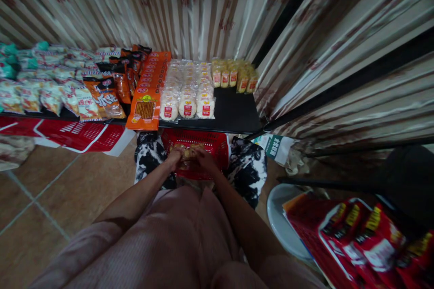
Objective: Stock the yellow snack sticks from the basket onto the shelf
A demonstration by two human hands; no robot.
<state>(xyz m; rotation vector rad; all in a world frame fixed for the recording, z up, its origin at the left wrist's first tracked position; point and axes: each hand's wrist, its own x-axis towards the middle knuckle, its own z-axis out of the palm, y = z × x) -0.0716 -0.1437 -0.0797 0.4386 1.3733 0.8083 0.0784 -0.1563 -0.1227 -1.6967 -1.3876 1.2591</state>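
My left hand [174, 159] and my right hand [205, 158] are low in front of me, over a red plastic basket [222, 149] between my knees. Both hands are closed around yellowish-brown snack packets [187, 152] in clear wrapping; how many is hard to make out. Just above, on the black shelf [233, 110], stand similar yellow snack packets [228, 76] with red labels. Left of those, round white rice crackers [187, 101] in clear wrappers lie in three rows.
A long orange snack bag [146, 95] and orange-black packets [106, 97] lie farther left, beside many white packets [50, 97]. Black bars [346, 86] cross in front of the curtain [190, 4] at right. Red snack bags [376, 239] and a pale round stool [280, 216] are at lower right.
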